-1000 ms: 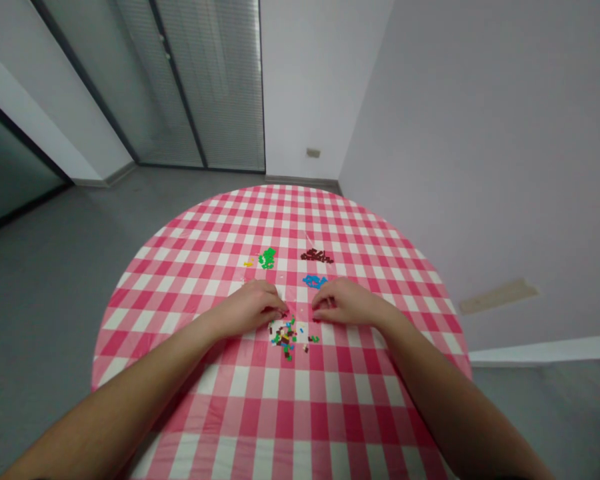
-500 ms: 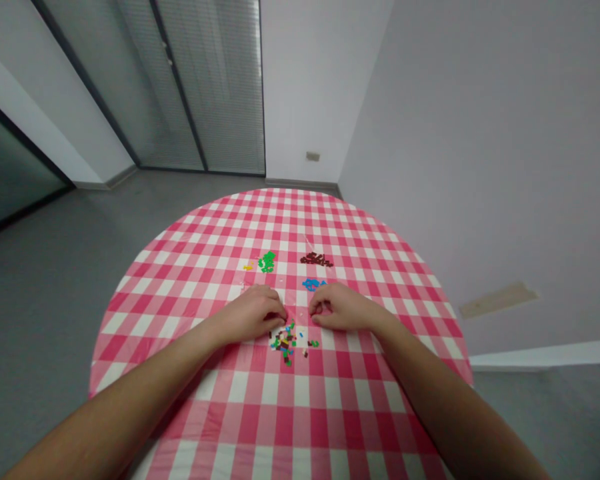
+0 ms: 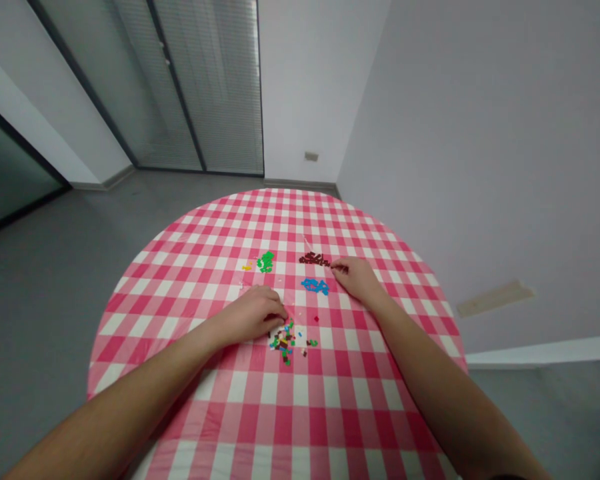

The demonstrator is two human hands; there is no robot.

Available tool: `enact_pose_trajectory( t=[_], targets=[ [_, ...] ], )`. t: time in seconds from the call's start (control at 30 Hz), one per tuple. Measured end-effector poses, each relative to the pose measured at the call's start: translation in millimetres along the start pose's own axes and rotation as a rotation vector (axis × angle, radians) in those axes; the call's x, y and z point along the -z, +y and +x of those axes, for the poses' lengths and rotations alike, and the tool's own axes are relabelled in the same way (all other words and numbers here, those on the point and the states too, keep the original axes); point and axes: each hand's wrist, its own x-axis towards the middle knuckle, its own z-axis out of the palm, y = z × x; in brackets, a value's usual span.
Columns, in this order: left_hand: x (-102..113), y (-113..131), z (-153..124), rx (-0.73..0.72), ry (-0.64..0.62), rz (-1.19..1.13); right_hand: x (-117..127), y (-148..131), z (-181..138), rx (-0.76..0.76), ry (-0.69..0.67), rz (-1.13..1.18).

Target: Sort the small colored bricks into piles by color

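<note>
My left hand (image 3: 260,312) rests at the upper left edge of a mixed pile of tiny building bricks (image 3: 283,343), its fingers curled and pressed together. Whatever lies between those fingertips is too small to make out. Farther out on the right, my right hand (image 3: 357,277) has its thumb and finger pinched at the right end of a heap of brown bricks (image 3: 314,259). I cannot tell what is in that pinch. Just below this heap lie blue bricks (image 3: 315,286). A small red piece (image 3: 316,319) sits alone between the blue bricks and the mixed pile.
Left of the brown heap are green bricks (image 3: 266,262), with a few yellow bricks (image 3: 247,267) beside them. All lie on a round table with a pink and white checked cloth (image 3: 290,400). A wall (image 3: 480,167) stands to the right, and glass doors (image 3: 210,87) are behind.
My right hand has moved away from beside the mixed pile, up and right to the brown heap. The blue bricks and the lone red piece are now uncovered. My left hand has stayed put.
</note>
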Motion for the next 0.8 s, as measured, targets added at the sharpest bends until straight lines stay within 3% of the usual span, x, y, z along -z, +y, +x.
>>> enact_pose_trajectory(
  t=[0.2,0.6,0.8],
  targets=[
    [1.2,1.0,1.1,0.033,0.001,-0.076,-4.4,4.8,2.0,-0.061,0.025,0.06],
    [3.9,7.2,-2.4,0.269,0.21,-0.379,-5.9,5.4,3.1,-0.056,0.019,0.045],
    [2.5,5.7,-2.5,0.305,0.257,-0.422,-4.5,4.3,2.3,-0.024,-0.011,0.054]
  ],
)
